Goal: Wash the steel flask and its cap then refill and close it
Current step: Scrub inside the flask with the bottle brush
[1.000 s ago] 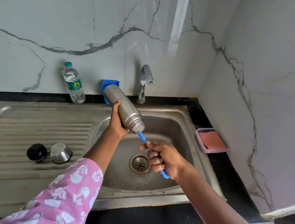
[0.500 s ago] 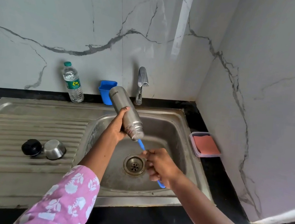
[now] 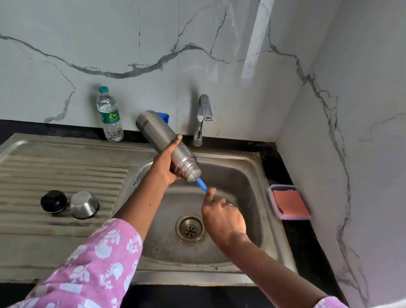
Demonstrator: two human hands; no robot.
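Observation:
My left hand [image 3: 164, 163] grips the steel flask [image 3: 165, 142] over the sink basin [image 3: 242, 181], tilted with its open mouth pointing down and to the right. A blue brush handle [image 3: 201, 184] sticks out of the mouth, and my right hand [image 3: 222, 219] holds its lower end with curled fingers. The brush head is hidden inside the flask. On the ribbed draining board [image 3: 42, 176] to the left lie the black stopper [image 3: 53, 201] and the steel cup cap [image 3: 84, 205], side by side.
A tap [image 3: 202, 118] stands behind the basin, with no water running. A plastic water bottle [image 3: 110, 115] and a blue holder [image 3: 163, 117] stand at the back wall. A clear box with a pink cloth [image 3: 290, 203] sits right of the sink. The drain [image 3: 189, 227] is below my right hand.
The brush has gone deeper into the flask, so less blue handle shows. My right hand has moved up toward the flask mouth. The flask has tilted flatter.

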